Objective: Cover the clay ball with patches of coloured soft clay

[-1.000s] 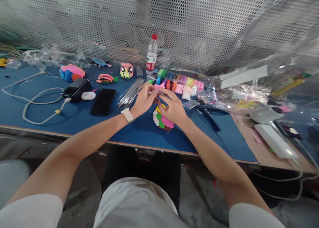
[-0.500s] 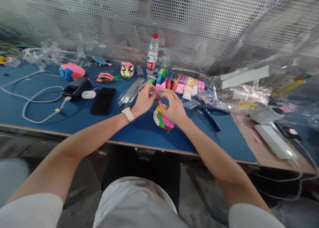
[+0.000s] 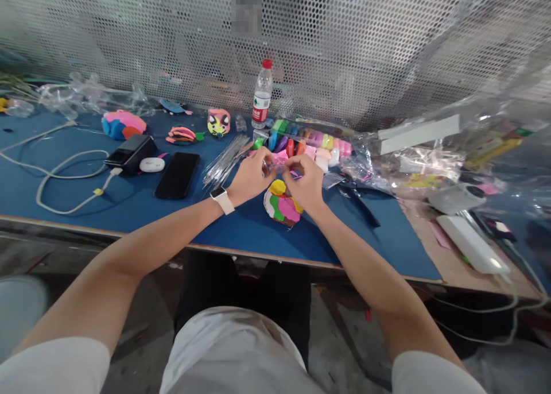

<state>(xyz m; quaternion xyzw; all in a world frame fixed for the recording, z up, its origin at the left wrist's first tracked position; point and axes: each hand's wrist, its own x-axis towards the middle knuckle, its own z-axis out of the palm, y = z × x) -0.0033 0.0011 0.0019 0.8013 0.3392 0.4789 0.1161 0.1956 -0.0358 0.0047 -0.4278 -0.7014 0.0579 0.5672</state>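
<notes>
My left hand [image 3: 253,173], with a white-banded watch on the wrist, is closed in a pinch on a clear plastic packet [image 3: 279,163] that shows pink. Across from it, my right hand [image 3: 306,178] pinches the packet's other side with thumb and forefinger. Fingers hide part of the packet, and I cannot make out its exact edges. Just below the hands a round clay piece [image 3: 282,205] in white, green, pink and yellow lies on the blue table [image 3: 241,227]. Behind the hands lie several coloured clay packs [image 3: 316,141].
Silver wires [image 3: 226,158] and a black phone [image 3: 177,176] lie left of the hands. A water bottle [image 3: 262,98] stands behind. Dark-handled pliers [image 3: 364,207] rest at the right, near crumpled plastic [image 3: 413,158]. Finished-looking clay figures [image 3: 218,122] line the back left.
My hands have shifted slightly, and the right hand has lifted off the round clay piece's front, uncovering more of its yellow top. My left wrist has turned, showing the watch face.
</notes>
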